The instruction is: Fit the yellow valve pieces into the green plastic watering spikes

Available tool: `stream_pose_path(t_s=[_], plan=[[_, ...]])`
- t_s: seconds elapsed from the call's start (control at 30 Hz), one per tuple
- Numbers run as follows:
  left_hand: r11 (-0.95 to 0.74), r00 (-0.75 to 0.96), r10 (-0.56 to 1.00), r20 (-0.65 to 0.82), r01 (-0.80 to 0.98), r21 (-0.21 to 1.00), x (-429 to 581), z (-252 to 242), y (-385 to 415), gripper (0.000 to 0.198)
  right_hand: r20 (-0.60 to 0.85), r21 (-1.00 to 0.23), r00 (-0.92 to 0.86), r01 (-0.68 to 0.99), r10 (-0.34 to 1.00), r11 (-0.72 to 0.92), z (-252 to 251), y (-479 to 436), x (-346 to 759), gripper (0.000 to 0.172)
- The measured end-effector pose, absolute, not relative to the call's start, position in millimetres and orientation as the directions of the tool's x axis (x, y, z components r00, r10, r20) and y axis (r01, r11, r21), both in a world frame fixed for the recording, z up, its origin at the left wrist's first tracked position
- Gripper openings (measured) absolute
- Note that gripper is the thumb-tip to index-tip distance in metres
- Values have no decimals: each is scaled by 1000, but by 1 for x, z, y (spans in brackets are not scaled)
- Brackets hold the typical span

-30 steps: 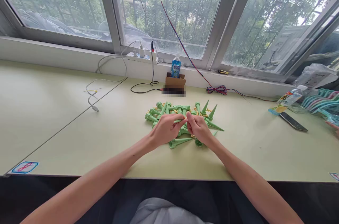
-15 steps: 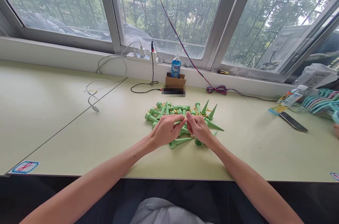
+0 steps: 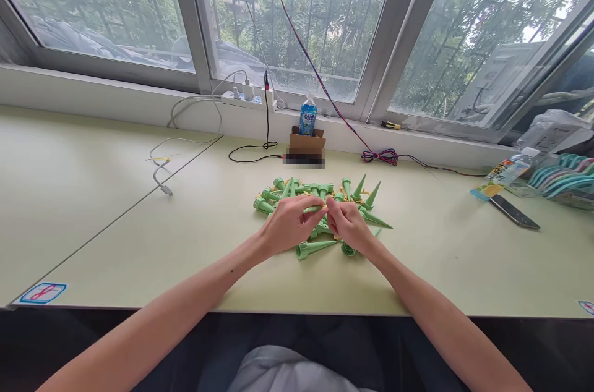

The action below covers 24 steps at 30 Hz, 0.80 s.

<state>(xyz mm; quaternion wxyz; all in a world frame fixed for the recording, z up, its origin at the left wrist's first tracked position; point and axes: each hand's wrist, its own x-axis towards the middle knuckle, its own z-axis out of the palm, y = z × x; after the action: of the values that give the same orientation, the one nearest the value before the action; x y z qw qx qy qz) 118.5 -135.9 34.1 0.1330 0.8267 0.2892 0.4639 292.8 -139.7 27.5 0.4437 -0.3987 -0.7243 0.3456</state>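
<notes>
My left hand [image 3: 288, 223] is closed, with a slim green plastic watering spike [image 3: 314, 209] between thumb and fingers. One end of that spike points at my right hand [image 3: 348, 223], whose thumb and fingers are pinched together and meet the left fingertips. What the right fingers grip is hidden. Under and around both hands lies a pile of green cone-shaped watering spikes [image 3: 370, 217] with ribbed caps, some standing point up. Small yellow pieces [image 3: 366, 192] show among them.
Behind the pile, a blue bottle [image 3: 308, 115] stands in a small cardboard box [image 3: 307, 142]. Cables [image 3: 380, 157] and a power strip [image 3: 227, 97] run along the window side. To the right are a phone [image 3: 514, 213], a tilted drink bottle [image 3: 505, 175] and several hangers [image 3: 563, 178].
The left hand has shifted slightly, its fingers lifting a little, so more of the held green spike shows. My right hand and the pile look the same.
</notes>
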Motion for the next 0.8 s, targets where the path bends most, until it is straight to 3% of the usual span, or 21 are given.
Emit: stream_pose_path(t_s=[0.8], plan=[[-791, 408, 603, 686, 421, 445, 117, 31, -133, 15, 352, -828, -309, 338, 884, 448, 26, -139, 294, 71]])
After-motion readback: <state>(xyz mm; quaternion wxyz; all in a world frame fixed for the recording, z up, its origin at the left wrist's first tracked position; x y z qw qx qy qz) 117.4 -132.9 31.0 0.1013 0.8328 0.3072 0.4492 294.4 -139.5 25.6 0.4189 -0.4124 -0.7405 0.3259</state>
